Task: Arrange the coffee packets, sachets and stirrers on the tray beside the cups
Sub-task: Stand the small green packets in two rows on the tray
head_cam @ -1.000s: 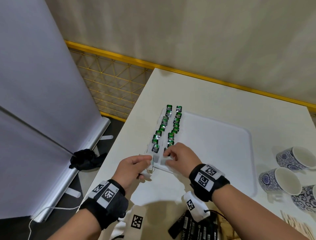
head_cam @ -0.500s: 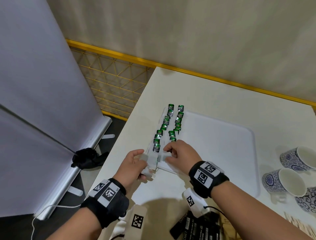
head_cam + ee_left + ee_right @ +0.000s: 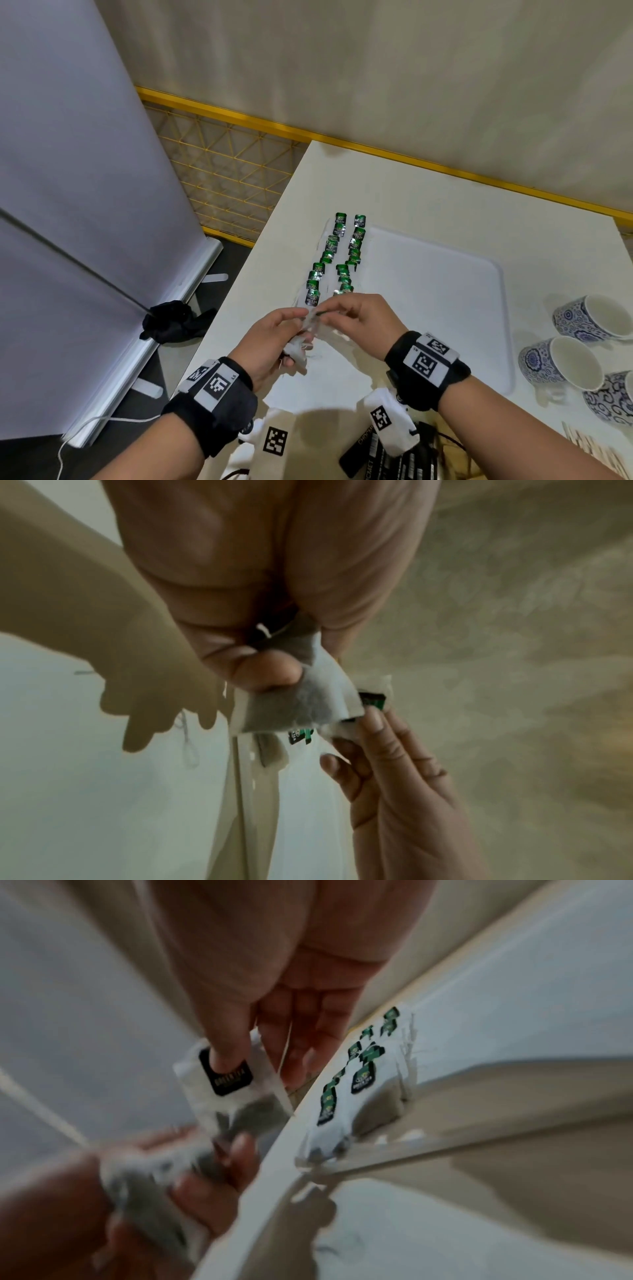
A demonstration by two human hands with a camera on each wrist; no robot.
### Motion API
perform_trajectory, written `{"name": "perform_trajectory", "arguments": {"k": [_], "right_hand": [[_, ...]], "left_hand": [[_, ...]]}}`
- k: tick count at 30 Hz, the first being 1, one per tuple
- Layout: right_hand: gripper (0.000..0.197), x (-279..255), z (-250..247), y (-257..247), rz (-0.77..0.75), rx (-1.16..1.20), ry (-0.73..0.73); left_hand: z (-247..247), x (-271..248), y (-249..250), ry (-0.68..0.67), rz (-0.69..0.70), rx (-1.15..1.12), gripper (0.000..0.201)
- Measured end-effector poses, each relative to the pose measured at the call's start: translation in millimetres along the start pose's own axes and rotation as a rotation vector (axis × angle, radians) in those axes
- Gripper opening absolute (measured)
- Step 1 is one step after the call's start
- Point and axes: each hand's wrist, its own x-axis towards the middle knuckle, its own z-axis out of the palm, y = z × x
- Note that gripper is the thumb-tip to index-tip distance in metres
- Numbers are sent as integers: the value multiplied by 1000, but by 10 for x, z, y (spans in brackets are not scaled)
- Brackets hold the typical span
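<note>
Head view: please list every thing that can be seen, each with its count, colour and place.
Tea bags: two rows, white with green tags, tray's left edge.
Held tea bags: a few, white, between both hands.
Tray: one, white, on the table.
Cups: three visible, blue-and-white, right of tray.
Wooden stirrers: a bundle, pale, bottom right.
Dark packets: several, black, near edge.
Left hand: grips held tea bags.
Right hand: pinches one.

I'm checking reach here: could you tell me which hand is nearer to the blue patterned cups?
Right. The right hand is over the tray's near-left corner, closer to the cups at the table's right; the left hand is further left.
</note>
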Motion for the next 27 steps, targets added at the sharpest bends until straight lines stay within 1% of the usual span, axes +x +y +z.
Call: {"name": "perform_trajectory", "arguments": {"k": [2,4,8,11,12,15,21,25,27], "right_hand": [[18,18,-5,-34,131,183,17],[19,35,-11,-47,203,248,11],[18,65,0,-70,239,266,9],[17,103,31,-71,249,274,36],[17,127,44,-62,257,270,51],[14,223,100,-20,302,235,99],[15,402,287,17,356,125,121],[21,420,226,1,236,-142,149],[23,389,178,0,191,-217,174]], "left_hand": [[1,-20,-7,-10,2,23,23],[-1,-37,-10,-7,5,18,23],[-5,-65,0,-22,30,17,29],[-18,-65,1,-7,24,15,13],[-33,-53,-10,8,20,27,11],[-98,-32,-36,68,14,32,10],[-254,-21,-51,126,2,-35,14],[-282,-6,-85,133,-7,-40,14],[-265,6,-96,131,-11,-41,13]]}}
